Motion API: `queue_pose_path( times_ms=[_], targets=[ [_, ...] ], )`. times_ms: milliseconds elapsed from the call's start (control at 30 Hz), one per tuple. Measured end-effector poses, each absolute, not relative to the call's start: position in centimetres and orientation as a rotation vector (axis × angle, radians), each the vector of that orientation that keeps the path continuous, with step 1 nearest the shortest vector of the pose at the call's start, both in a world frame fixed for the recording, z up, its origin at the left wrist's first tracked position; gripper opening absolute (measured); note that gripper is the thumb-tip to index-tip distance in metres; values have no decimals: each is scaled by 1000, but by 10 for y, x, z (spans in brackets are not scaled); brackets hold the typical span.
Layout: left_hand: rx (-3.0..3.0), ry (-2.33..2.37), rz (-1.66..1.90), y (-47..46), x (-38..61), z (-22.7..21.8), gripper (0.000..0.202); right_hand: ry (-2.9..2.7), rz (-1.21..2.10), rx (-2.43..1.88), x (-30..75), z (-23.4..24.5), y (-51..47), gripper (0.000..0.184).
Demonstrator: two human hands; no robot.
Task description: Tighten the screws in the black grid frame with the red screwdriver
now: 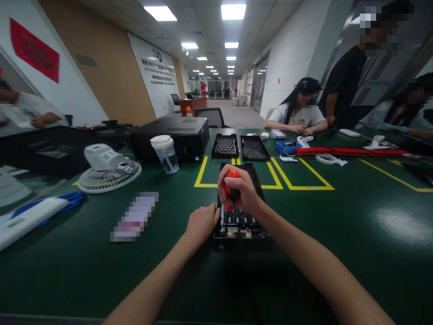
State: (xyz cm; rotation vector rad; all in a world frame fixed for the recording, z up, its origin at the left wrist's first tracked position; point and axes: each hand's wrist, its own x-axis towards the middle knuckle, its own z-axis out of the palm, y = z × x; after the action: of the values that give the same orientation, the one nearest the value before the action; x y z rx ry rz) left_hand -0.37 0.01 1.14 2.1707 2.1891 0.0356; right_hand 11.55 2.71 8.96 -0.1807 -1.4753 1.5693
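In the head view, the right hand [242, 187] has its fingers clamped around the red handle [232, 174] of a tool, held above the middle of a black case [239, 220]; the tool's lower end is too dark to make out. The case lies flat on the green surface [304, 266], between its near and far edges, with its far part reaching into an area marked by yellow tape [202, 171]. The left hand [202, 222] touches the left rim of the case, the thumb along it; its fingertips are hidden, so I cannot tell how they close. Rows of dark rounded shapes fill the part of the case below the right hand, and small light parts show along its near end.

Toward the far edge of the surface sit two black trays [225, 146] side by side, the left one with a patterned inside. To their left stands a large black box [169, 133], with a lidded clear cup [165, 155] just in front of it. Nearer the left edge lies a white fan [108, 167]
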Motion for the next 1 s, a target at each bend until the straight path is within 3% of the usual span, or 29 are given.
queue_pose_path(
  times_ms=[733,1000],
  targets=[
    [2185,2153,91,0,-5,8,40,-1402,1455,-296,115,89,26,11],
    [2249,2136,122,2,-9,2,40,-1381,1593,-162,117,89,28,31]
  ],
)
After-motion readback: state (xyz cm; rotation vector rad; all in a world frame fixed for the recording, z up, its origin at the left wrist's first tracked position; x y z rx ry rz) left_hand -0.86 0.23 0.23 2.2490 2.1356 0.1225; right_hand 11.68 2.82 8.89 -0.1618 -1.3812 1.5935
